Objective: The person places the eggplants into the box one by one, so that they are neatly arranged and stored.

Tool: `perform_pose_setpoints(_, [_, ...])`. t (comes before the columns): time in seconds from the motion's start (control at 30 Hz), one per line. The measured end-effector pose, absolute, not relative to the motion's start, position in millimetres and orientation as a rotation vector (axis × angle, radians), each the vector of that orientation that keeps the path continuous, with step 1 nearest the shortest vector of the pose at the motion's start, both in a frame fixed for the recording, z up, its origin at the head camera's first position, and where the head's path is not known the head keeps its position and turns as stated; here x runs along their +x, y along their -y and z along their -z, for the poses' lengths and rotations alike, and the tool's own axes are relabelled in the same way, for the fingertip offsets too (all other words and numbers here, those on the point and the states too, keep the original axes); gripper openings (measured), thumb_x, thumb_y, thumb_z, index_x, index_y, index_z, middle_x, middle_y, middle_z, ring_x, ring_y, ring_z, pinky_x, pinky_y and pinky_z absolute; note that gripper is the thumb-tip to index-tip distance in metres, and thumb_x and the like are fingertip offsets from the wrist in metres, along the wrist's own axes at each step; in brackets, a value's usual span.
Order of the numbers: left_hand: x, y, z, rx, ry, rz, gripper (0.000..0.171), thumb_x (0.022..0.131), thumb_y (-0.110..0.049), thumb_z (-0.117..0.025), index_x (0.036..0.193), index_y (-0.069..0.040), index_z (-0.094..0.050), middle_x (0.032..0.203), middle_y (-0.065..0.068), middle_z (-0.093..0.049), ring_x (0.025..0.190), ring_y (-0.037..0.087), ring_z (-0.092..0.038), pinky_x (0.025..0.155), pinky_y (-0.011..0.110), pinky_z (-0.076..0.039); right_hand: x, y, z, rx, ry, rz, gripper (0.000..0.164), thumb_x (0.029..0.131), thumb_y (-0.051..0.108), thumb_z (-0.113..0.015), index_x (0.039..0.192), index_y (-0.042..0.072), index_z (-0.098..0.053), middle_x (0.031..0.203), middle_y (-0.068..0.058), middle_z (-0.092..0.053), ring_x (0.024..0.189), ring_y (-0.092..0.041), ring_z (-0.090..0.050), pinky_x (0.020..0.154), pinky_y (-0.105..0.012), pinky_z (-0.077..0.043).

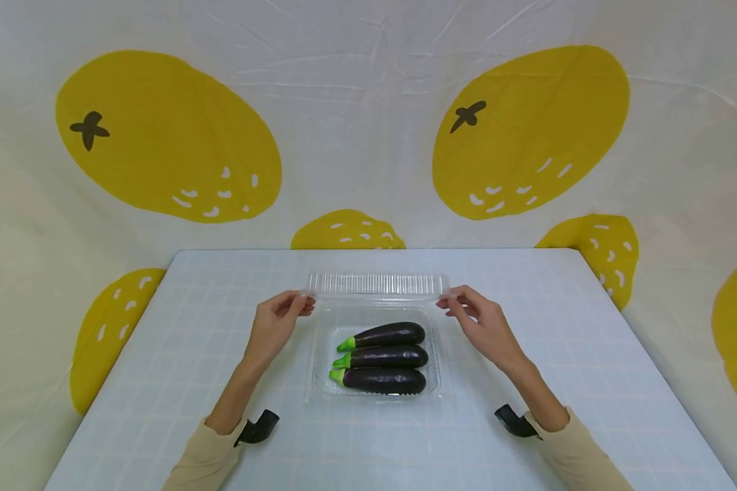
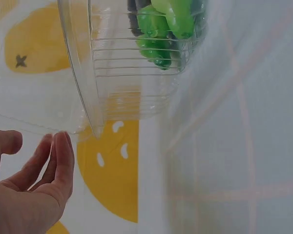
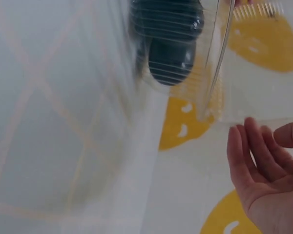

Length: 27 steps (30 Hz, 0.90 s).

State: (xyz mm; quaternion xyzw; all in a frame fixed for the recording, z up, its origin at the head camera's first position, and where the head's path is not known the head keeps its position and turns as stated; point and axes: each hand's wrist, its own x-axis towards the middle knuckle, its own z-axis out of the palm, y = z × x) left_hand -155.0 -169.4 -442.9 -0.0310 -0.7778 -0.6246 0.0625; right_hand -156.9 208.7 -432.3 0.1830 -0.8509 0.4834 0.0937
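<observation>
A hinged clear plastic container (image 1: 314, 354) lies on the table, its ridged lid (image 1: 377, 283) raised along the far side. Inside, three dark purple eggplants (image 1: 383, 356) lie side by side, their green stems (image 2: 168, 22) pointing left. My left hand (image 1: 276, 324) is at the lid's left corner; in the left wrist view its fingertips (image 2: 61, 136) meet the lid's edge, with the thumb apart from them. At the opposite corner, my right hand (image 1: 482, 324) has its fingertips (image 3: 249, 123) right at the edge, thumb also spread away.
The pale checked table (image 1: 160, 382) ends at a back edge just beyond the lid. Behind it hangs a white cloth (image 1: 356, 123) printed with yellow fruit. Black wrist cameras (image 1: 260, 427) stick out from the beige sleeves over the table.
</observation>
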Motion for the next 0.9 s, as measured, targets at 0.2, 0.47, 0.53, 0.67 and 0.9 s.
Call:
perform_pose_setpoints(0.2, [-149.3, 171.0, 443.0, 0.007, 2.423, 1.871, 0.049, 0.103, -0.047, -0.061, 0.116, -0.002, -0.074, 0.104, 0.011, -0.076, 0.1, 0.032, -0.073, 0.095, 0.019, -0.05, -150.9, -209.4, 431.9, 0.489, 2.554, -1.573, 0.019, 0.108, 0.018, -0.055, 0.112, 0.004, -0.067, 0.109, -0.01, -0.075, 0.091, -0.017, -0.073, 0.083, -0.031, -0.059])
perform_pose_setpoints(0.47, [-144.3, 172.9, 443.5, 0.054, 2.434, 1.943, 0.034, 0.102, -0.03, -0.067, 0.12, -0.001, -0.073, 0.108, 0.006, -0.075, 0.094, 0.011, -0.068, 0.092, 0.025, -0.052, -147.7, -215.5, 433.3, 0.48, 2.51, -1.825, 0.024, 0.108, 0.019, -0.056, 0.114, -0.002, -0.068, 0.11, -0.019, -0.072, 0.101, -0.03, -0.07, 0.084, -0.031, -0.059])
perform_pose_setpoints(0.53, [-143.3, 173.4, 444.0, 0.041, 2.428, 1.972, 0.034, 0.102, -0.027, -0.068, 0.122, 0.0, -0.072, 0.112, 0.009, -0.074, 0.097, 0.013, -0.069, 0.093, 0.026, -0.054, -146.1, -216.6, 432.9, 0.435, 2.537, -1.843, 0.027, 0.107, 0.021, -0.058, 0.118, -0.001, -0.068, 0.11, -0.018, -0.073, 0.101, -0.026, -0.07, 0.085, -0.029, -0.058])
perform_pose_setpoints(0.67, [-141.4, 174.0, 444.8, -0.006, 2.417, 2.027, 0.036, 0.101, -0.026, -0.069, 0.126, 0.0, -0.069, 0.122, 0.015, -0.071, 0.104, 0.022, -0.07, 0.093, 0.024, -0.054, -143.6, -217.7, 432.5, 0.355, 2.598, -1.826, 0.032, 0.107, 0.026, -0.059, 0.124, 0.001, -0.067, 0.113, -0.016, -0.072, 0.1, -0.014, -0.069, 0.087, -0.023, -0.055])
perform_pose_setpoints(0.9, [-139.4, 177.1, 445.4, -0.041, 2.414, 2.139, 0.04, 0.1, -0.019, -0.07, 0.132, 0.003, -0.065, 0.124, 0.023, -0.068, 0.097, 0.013, -0.069, 0.09, 0.031, -0.057, -141.9, -216.6, 434.8, 0.284, 2.615, -1.943, 0.034, 0.104, 0.024, -0.063, 0.128, -0.001, -0.064, 0.121, -0.019, -0.068, 0.102, -0.018, -0.068, 0.087, -0.025, -0.057])
